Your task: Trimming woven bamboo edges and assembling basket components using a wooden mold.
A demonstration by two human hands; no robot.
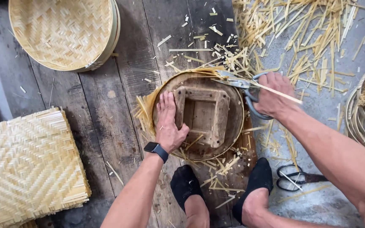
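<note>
Your left hand (167,124) presses flat, fingers spread, on the round wooden mould with square frame (201,116) sitting on the plank floor (102,114), right hand (273,95) closed around grey metal shears (239,84) snipping stiff, light, splintery bamboo strip ends (199,71) at its rim.

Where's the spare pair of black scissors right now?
The black scissors lie on the floor at lower right, just right of the right foot, under the right forearm.
</note>
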